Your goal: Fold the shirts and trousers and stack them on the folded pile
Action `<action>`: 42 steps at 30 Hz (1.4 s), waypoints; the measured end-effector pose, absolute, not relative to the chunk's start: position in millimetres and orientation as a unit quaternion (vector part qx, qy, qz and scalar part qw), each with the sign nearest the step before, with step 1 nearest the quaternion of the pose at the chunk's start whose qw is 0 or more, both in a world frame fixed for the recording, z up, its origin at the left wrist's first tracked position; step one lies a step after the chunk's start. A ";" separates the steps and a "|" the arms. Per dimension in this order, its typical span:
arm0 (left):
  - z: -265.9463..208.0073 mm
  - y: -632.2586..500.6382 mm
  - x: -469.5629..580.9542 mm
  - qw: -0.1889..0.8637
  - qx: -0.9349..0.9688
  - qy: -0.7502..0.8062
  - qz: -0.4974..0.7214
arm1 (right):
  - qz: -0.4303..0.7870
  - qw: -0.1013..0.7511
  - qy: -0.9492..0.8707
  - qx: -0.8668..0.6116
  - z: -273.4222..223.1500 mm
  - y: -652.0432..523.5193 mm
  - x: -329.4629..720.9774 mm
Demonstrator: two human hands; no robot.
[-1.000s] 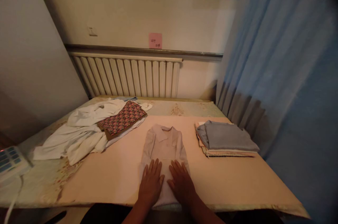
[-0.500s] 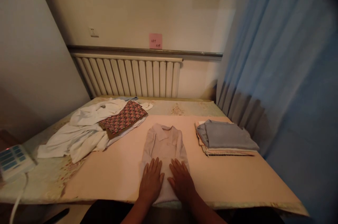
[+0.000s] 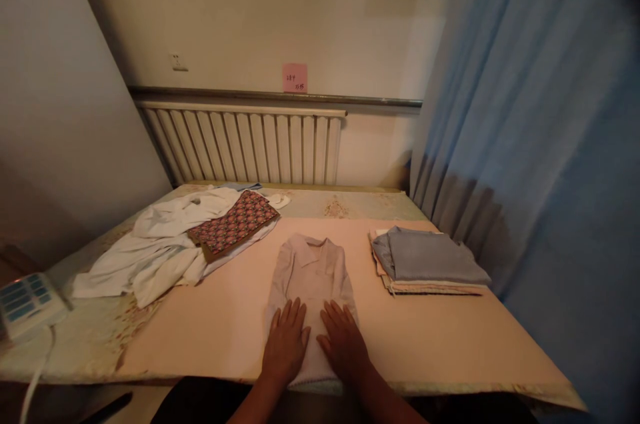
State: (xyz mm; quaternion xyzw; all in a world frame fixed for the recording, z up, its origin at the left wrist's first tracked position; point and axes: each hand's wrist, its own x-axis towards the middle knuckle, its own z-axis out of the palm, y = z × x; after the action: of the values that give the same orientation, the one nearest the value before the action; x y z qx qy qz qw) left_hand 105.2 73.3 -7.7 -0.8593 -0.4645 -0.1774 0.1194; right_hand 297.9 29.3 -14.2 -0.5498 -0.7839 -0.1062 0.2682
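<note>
A pale pinkish collared shirt [image 3: 313,277] lies in front of me with its sides folded in and its collar toward the wall. My left hand [image 3: 287,339] rests flat on the left part of its lower half, fingers stretched out. On the right part, my right hand [image 3: 344,339] also lies flat with the fingers extended. Between the two hands a strip of the cloth shows, reaching down to the table's near edge. Neither hand grips anything, and the cloth beneath the palms is hidden.
A peach-coloured sheet [image 3: 215,331] covers most of the table. Folded garments with a grey one [image 3: 433,256] on top are stacked at right. At left lie rumpled white clothes [image 3: 165,224], a red patterned cloth [image 3: 235,224] and a white device with a cord [image 3: 30,307]. A blue curtain [image 3: 500,111] hangs at right.
</note>
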 end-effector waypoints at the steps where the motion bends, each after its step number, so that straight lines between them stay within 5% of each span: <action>1: -7.8 73.2 105.1 0.121 -0.859 -0.464 -0.179 | -0.106 0.267 -0.784 -0.551 -14.0 29.2 298.0; 42: -6.6 72.0 105.8 0.120 -0.855 -0.468 -0.189 | -0.117 0.263 -0.781 -0.554 -22.7 31.4 297.3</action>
State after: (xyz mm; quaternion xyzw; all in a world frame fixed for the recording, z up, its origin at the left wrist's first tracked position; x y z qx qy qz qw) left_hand 105.8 72.0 -6.6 -0.8549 -0.4682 -0.1888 0.1197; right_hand 297.3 31.4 -22.7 -0.5544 -0.7809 -0.1172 0.2630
